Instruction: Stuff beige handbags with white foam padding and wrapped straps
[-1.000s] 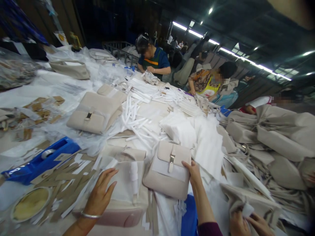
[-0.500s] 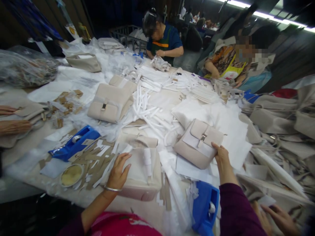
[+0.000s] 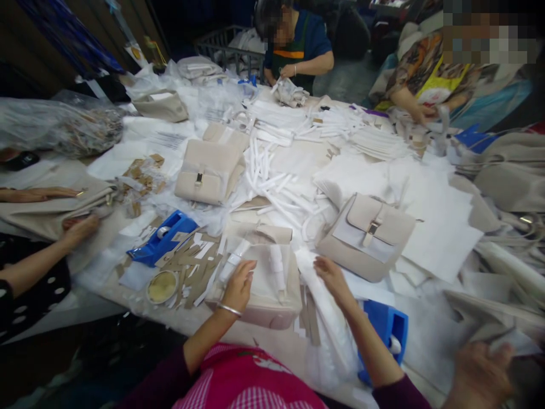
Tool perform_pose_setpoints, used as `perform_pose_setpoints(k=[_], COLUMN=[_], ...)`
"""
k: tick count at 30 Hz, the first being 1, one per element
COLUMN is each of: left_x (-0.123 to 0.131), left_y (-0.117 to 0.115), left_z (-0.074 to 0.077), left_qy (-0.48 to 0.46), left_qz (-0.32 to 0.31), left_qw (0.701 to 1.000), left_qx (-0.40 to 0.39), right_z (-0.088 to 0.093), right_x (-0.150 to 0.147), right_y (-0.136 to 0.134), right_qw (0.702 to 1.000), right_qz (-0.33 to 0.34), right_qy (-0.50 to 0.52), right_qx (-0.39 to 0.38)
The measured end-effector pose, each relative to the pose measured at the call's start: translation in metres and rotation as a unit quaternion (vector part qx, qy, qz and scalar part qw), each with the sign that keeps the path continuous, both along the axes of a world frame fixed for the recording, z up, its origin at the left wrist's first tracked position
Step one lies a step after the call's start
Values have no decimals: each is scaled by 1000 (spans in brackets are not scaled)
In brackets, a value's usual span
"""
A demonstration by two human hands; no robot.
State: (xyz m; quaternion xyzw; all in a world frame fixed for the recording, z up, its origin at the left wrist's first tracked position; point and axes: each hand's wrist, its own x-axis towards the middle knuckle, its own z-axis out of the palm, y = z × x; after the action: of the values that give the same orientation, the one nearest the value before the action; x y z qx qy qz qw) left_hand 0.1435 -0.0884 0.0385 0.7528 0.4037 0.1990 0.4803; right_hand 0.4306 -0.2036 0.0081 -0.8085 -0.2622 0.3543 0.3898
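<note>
A beige bag (image 3: 266, 313) lies on the table right in front of me, with white wrapping around its two straps. My left hand (image 3: 238, 288) rests over its left side by the wrapped strap (image 3: 234, 255), fingers stretched out and gripping nothing. To the right of this bag, my right hand (image 3: 332, 278) hovers at a strip of white wrapping material (image 3: 310, 266), its fingers apart and holding nothing. Farther right, a second beige bag (image 3: 361, 250) with a flap and metal buckle lies by itself, apart from my right hand.
Blue tape dispensers stand at left (image 3: 164, 237) and right (image 3: 383, 332). Near the left one are a round tub (image 3: 162, 286) and brown strips. White rolls (image 3: 261, 165) and sheets (image 3: 443, 227) cover the middle. Co-workers' hands are at left (image 3: 80, 233) and right (image 3: 481, 372).
My right hand has let go of the buckled bag and moved left toward the bag in front of me. My left hand stays by that bag. The view has shifted.
</note>
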Motion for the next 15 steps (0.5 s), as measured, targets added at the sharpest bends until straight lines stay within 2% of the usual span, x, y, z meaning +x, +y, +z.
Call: perform_pose_setpoints(k=[3,6,12,15], left_x=[15,23,15,7], left_y=[3,7,16,25], left_z=[-17,-25,-14,-9], left_qy=[125,186,234,236], left_qz=[-41,-47,-48,-46], left_qw=[991,981,969,967], left_qx=[-38,-38,-61,-81], right_z=[-26,-34,-7,-1], right_x=[-58,-73,-67,-83], right_y=[14,23,20,16], right_qw=[996,990,964,941], right_qz=[33,40,81,73], right_qy=[71,127,252,327], right_qx=[-45,-53,1,51])
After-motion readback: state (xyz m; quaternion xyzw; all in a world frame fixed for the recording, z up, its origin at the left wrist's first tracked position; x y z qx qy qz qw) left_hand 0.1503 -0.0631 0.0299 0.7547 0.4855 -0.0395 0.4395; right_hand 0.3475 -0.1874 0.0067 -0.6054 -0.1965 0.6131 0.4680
